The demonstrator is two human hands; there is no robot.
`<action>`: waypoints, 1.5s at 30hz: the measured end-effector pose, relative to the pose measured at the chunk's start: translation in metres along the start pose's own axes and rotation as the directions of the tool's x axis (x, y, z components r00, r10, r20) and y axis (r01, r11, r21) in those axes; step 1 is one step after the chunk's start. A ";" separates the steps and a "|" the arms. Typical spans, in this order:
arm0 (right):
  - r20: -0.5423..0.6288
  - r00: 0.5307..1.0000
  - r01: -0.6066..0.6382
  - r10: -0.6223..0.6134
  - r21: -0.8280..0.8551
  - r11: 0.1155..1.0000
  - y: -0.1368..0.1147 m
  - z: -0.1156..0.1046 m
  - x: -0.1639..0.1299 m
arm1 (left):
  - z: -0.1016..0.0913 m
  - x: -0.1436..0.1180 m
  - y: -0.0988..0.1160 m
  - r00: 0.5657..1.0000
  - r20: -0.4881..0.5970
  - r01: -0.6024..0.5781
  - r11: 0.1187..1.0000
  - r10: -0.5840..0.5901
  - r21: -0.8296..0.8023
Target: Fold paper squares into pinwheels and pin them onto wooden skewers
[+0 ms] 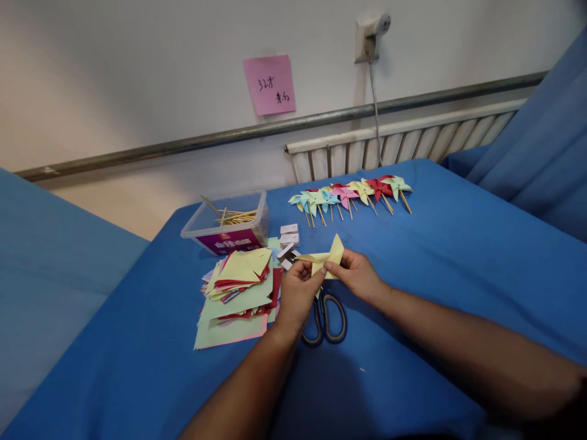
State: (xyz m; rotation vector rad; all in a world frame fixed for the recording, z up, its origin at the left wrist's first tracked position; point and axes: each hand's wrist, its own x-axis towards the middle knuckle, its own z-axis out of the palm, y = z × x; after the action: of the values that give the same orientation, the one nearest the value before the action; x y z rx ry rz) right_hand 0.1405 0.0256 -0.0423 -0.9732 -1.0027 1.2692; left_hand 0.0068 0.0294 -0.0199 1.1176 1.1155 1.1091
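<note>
Both my hands hold a folded yellow paper piece (328, 258) above the blue cloth. My left hand (297, 296) pinches its left side, and my right hand (356, 275) grips its right side with fingers curled. Under my hands lie scissors (326, 318) with dark handles, partly hidden by my left hand. A loose pile of coloured paper squares (238, 290) sits just left of my left hand.
A row of finished paper pinwheels (351, 194) on sticks lies at the back of the blue-covered table (435, 256). A clear plastic box with wooden sticks (228, 226) stands at back left. Small white boxes (288, 235) lie beside it. A radiator and wall are behind.
</note>
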 end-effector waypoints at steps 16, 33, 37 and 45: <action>0.118 0.989 -0.114 0.094 0.178 0.977 -0.011 -0.001 -0.006 | 0.001 0.001 0.009 0.997 -0.068 0.040 0.999 -0.041 -0.016; 0.062 0.995 -0.084 0.078 0.107 0.991 -0.009 0.003 -0.002 | 0.003 -0.002 0.009 0.998 -0.058 0.017 1.000 -0.017 0.008; 0.018 1.000 -0.024 0.023 0.023 0.999 -0.003 0.002 -0.001 | 0.003 -0.002 0.009 0.999 -0.040 0.029 0.999 -0.030 -0.017; -0.075 0.940 0.221 -0.333 -0.610 0.761 -0.005 -0.014 0.000 | 0.003 -0.006 0.007 0.968 -0.138 -0.175 0.957 0.210 0.229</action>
State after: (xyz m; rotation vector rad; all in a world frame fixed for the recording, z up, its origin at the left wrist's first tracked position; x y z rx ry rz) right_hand 0.1549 0.0246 -0.0416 -1.3291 -1.3836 0.5945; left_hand 0.0086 0.0237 -0.0118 1.3485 1.2978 1.2709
